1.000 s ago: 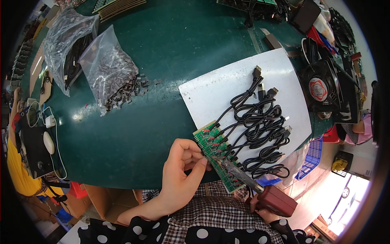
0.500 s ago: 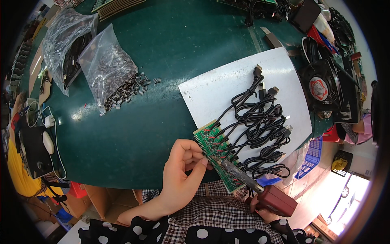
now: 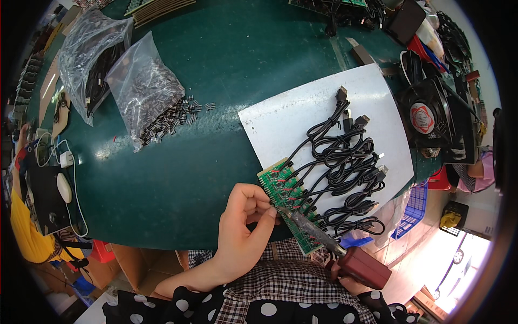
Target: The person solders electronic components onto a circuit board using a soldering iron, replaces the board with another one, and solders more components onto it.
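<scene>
A green circuit board panel (image 3: 281, 190) lies slanted at the near edge of the table, with red and black wires at its joints. My left hand (image 3: 244, 229) is closed in a pinch at the board's left edge; whatever sits between thumb and fingers is too small to make out. From the lower right, my right hand (image 3: 345, 278) grips a soldering iron (image 3: 362, 266) with a boxy dark red body. Its dark grey barrel crosses the board, and the tip reaches close to my left fingertips. Several coiled black USB cables (image 3: 345, 156) run from the board's right side.
Under the cables is a white sheet (image 3: 280, 119). A clear bag (image 3: 151, 81) spills small metal-pinned connectors (image 3: 172, 119) at the left. Another bag (image 3: 81, 54) holds black cables. A black fan (image 3: 426, 116) stands at the right, above a blue crate (image 3: 413, 210).
The soldering iron and my right hand have shifted slightly left. My left hand stays almost in place at the board's edge.
</scene>
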